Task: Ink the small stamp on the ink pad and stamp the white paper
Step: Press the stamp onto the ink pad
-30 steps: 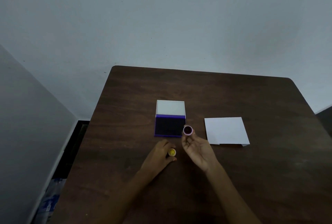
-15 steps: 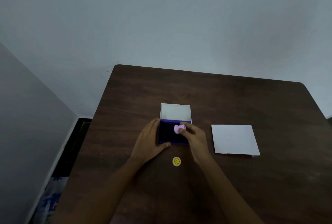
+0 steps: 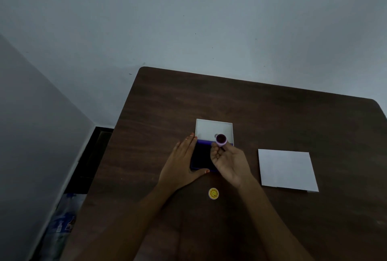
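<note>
My right hand (image 3: 229,161) holds the small pink stamp (image 3: 221,140) above the ink pad, palm up, with the dark inked face turned toward me. The purple ink pad (image 3: 202,157) lies open on the table, its white lid (image 3: 213,129) folded back behind it. My left hand (image 3: 182,163) rests flat on the table against the pad's left edge, thumb along its front edge. The white paper (image 3: 287,169) lies flat to the right of the pad, apart from both hands.
A small yellow smiley cap (image 3: 213,193) lies on the dark wooden table (image 3: 272,118) in front of the pad. The table's left edge drops to a floor gap with a plastic bottle (image 3: 62,225) below. Grey walls stand behind and left.
My right hand pressed the stamp down on the pad, then lifted it and turned its face up. My left hand let go of the yellow cap and moved to the pad.
</note>
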Demonstrator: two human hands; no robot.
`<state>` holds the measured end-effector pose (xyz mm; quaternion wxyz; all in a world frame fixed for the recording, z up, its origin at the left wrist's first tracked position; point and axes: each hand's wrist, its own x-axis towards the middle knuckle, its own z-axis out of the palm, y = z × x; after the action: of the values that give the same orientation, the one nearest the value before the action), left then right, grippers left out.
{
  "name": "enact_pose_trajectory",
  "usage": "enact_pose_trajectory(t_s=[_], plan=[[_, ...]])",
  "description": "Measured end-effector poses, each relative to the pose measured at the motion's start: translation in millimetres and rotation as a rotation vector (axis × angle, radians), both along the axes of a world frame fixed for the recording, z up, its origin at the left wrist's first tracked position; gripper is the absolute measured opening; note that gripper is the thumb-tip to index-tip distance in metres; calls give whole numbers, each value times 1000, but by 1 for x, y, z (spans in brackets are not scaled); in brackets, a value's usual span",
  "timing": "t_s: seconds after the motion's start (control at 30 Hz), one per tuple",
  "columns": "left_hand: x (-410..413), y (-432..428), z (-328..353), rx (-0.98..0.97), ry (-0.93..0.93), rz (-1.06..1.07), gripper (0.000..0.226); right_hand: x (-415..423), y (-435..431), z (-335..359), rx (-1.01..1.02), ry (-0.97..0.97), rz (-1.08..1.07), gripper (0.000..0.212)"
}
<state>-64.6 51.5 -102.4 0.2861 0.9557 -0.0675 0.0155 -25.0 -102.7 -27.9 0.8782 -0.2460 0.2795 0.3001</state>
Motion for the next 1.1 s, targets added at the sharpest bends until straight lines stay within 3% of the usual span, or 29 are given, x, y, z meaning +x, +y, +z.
enact_pose_trajectory(t_s=[0.2,0.33,0.37,0.47,0.57,0.77,1.1], plan=[[1,0,-2,53,28,-13,99,4,1,-4,-58,-27,15,24],[2,-1,-2,64,48,-11,99,9,1,-6,-283,-168,114,15],[2,-2,-2,69,54,-11,100,10,1,-7,-410,-228,173,19],[3,-2,-3,110,73,-14,101,8,1,-9,-1089,-529,381,27],[3,-2,-4,135,80,-19,99,2,6,-9,-1364,-813,395,20],[3,-2,-2,154,89,-35,98,-1,21,-13,-1535,-1067,473,18],[2,-1,1,152,90,-39,96,-1,31,-21,-1615,-1141,574,21]])
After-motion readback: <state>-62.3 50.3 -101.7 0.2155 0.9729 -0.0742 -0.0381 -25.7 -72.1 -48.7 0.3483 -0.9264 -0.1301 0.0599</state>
